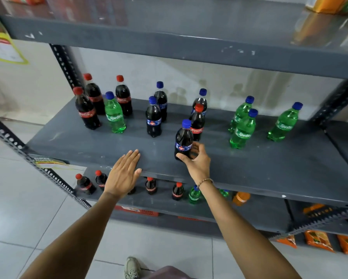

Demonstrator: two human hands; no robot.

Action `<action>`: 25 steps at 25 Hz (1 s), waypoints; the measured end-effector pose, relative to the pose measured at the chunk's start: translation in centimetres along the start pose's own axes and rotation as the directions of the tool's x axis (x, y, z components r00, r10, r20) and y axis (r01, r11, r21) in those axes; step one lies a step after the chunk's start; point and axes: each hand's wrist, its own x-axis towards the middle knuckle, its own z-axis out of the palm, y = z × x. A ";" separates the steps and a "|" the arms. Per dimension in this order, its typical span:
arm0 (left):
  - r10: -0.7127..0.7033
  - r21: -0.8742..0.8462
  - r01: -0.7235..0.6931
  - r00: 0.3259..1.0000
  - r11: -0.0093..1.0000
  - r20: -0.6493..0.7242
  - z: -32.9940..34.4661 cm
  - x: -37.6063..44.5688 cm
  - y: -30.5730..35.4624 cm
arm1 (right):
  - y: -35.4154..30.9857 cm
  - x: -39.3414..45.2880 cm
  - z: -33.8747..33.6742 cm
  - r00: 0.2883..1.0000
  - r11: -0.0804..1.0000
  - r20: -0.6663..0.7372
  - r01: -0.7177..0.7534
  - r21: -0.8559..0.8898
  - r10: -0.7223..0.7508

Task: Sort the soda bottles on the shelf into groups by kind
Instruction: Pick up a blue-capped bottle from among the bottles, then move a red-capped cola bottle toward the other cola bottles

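Note:
On the grey middle shelf (88,143) stand soda bottles. At the left are three red-capped cola bottles (87,109) and one green Sprite bottle (114,113). In the middle stand blue-capped dark cola bottles (154,117), with one red-capped cola bottle (197,122) among them. Three green Sprite bottles (242,129) stand at the right. My right hand (196,162) grips the base of the nearest blue-capped dark bottle (183,137), which stands upright near the front edge. My left hand (123,172) lies flat and open on the shelf's front edge, holding nothing.
The lower shelf (259,210) holds several small cola bottles (177,191), a green bottle (194,195) and an orange bottle (241,198). Orange snack packs (318,239) lie at the bottom right. An upper shelf (169,43) overhangs the bottles. Perforated steel uprights (48,174) frame the left side.

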 end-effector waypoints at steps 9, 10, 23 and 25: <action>0.016 -0.024 -0.016 1.000 1.000 -0.002 0.4 -0.1 -0.9 | -1.3 1.2 5.7 1.000 1.000 0.016 0.015 0.026 -0.016; 0.011 -0.024 -0.011 1.000 1.000 -0.002 0.4 -0.1 -0.9 | -1.0 1.0 5.5 0.999 0.999 0.037 -0.013 0.041 0.011; -0.019 -0.045 0.018 1.000 0.999 -0.019 0.7 -0.4 -0.7 | -1.0 5.2 0.7 0.991 0.991 -0.116 -0.081 -0.104 0.068; -0.019 -0.037 0.018 1.000 0.999 -0.015 0.5 -0.3 -0.7 | -1.1 5.7 0.8 0.995 0.991 -0.092 -0.053 -0.125 0.042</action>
